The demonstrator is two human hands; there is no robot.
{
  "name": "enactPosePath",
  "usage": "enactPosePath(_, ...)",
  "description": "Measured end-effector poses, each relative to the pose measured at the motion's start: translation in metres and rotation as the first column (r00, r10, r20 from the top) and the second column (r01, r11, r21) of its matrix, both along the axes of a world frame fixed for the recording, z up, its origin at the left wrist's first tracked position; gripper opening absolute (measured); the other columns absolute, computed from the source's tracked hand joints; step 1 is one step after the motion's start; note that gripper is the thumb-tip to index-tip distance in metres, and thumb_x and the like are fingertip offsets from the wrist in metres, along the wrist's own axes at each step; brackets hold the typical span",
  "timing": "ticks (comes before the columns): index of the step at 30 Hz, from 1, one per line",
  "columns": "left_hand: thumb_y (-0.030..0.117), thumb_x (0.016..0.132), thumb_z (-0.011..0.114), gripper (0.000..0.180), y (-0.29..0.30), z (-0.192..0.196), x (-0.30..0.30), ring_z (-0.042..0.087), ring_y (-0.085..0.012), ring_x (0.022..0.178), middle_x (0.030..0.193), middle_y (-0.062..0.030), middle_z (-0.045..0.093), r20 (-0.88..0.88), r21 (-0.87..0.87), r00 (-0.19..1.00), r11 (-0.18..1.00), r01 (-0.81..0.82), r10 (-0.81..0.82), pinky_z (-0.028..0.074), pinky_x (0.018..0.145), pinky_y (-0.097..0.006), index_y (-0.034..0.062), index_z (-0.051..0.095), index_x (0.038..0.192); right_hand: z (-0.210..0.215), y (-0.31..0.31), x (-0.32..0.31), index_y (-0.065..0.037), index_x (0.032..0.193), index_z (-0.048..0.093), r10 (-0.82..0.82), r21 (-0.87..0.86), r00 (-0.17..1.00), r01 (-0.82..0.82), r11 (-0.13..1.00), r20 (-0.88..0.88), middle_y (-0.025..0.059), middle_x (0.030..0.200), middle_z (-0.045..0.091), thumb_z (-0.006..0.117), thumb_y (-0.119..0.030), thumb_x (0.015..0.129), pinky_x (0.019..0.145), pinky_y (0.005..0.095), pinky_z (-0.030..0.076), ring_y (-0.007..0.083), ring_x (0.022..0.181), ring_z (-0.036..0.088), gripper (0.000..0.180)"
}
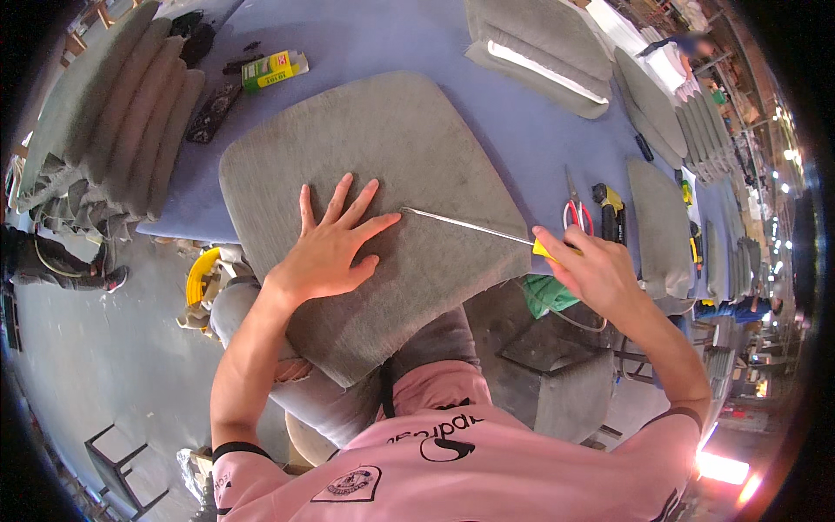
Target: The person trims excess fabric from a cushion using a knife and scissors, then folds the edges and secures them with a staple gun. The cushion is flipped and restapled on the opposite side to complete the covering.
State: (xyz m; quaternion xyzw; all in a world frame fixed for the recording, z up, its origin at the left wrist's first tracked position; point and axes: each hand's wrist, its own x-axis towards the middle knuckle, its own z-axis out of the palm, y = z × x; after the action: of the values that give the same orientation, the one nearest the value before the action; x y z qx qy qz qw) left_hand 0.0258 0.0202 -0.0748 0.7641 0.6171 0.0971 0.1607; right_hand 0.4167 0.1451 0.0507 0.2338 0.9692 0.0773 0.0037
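A grey fabric-covered seat cushion (383, 130) lies partly on the blue table and partly over my lap. My left hand (326, 248) rests flat on its surface with the fingers spread. In my right hand (600, 270) is a yellow-handled tool with a long thin metal shaft (470, 225), like a screwdriver or an awl. Its shaft runs left across the cushion, and the tip touches the fabric just beside my left index finger. My right index finger stretches along the handle; the other fingers wrap round it.
A stack of grey cushions (113, 104) stands at the left, near a yellow-green box (274, 70). Red-handled scissors (574, 209) and a yellow-black tool (611, 213) lie to the right on the blue table (383, 35). More grey pieces (539, 52) sit at the back right.
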Motion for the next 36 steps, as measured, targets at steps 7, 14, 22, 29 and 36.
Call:
enactPosePath(7, 0.024, 0.092, 0.073, 0.082, 0.005, 0.003, 0.008, 0.001, -0.0431, 0.172, 0.186, -0.0118, 0.015, 0.006, -0.030, 1.000, 1.000, -0.005, 0.005, -0.006, 0.126, -0.084, 0.0309, 0.043, 0.169, -0.093, -0.054, 0.030, -0.016, 0.149, 0.068, -0.486, -0.621, 0.854, 0.281, 0.731, -0.185, -0.0008, 0.090, 0.057, 0.080, -0.028, 0.101, 0.048, 0.0292, 0.046, 0.0119, 0.054, 0.054, 0.051)
enactPosePath(14, 0.025, 0.091, 0.074, 0.079, -0.006, 0.002, 0.003, 0.001, -0.0428, 0.172, 0.186, -0.0106, 0.017, 0.050, 0.002, 0.996, 0.998, -0.070, 0.070, -0.008, 0.127, -0.080, 0.0275, 0.047, 0.166, -0.124, -0.095, 0.011, -0.012, 0.146, 0.067, -0.797, -0.883, 0.523, -0.162, -0.442, 0.303, -0.0015, 0.084, 0.056, 0.067, -0.035, 0.113, 0.042, 0.0214, 0.024, 0.0012, 0.050, 0.038, 0.041)
enactPosePath(22, 0.031, 0.093, 0.085, 0.052, 0.038, -0.008, 0.017, 0.010, -0.0475, 0.169, 0.179, -0.0164, 0.031, 0.090, 0.260, 0.991, 0.958, -0.122, 0.102, 0.003, 0.129, -0.077, 0.0206, 0.062, 0.139, -0.117, -0.102, 0.003, -0.009, 0.115, 0.069, -0.643, -0.789, 0.761, 0.346, 0.507, -0.079, 0.0123, 0.083, 0.074, 0.060, -0.045, 0.114, 0.052, 0.0454, 0.051, 0.0322, 0.058, 0.068, 0.038)
enactPosePath(29, 0.046, 0.086, 0.090, 0.057, 0.094, -0.023, -0.008, 0.014, -0.0494, 0.169, 0.179, -0.0211, 0.030, 0.186, 0.177, 0.970, 0.966, -0.191, 0.158, -0.002, 0.129, -0.076, 0.0183, 0.062, 0.127, -0.184, -0.050, 0.013, -0.013, 0.110, 0.059, -0.458, -0.534, 0.852, -0.270, -0.801, 0.256, -0.0080, 0.064, 0.041, 0.048, -0.067, 0.114, 0.037, 0.0223, 0.025, 0.0017, 0.044, 0.033, 0.055)
enactPosePath(36, 0.032, 0.094, 0.086, 0.028, 0.086, -0.003, 0.009, 0.025, -0.0418, 0.167, 0.168, -0.0173, 0.051, 0.270, 0.125, 0.958, 0.983, -0.133, 0.095, 0.002, 0.132, -0.070, 0.0131, 0.076, 0.112, -0.204, -0.059, 0.019, -0.011, 0.114, 0.059, -0.484, -0.571, 0.858, -0.313, -0.759, 0.172, -0.0087, 0.064, 0.039, 0.045, -0.067, 0.114, 0.037, 0.0225, 0.026, 0.0019, 0.044, 0.032, 0.058)
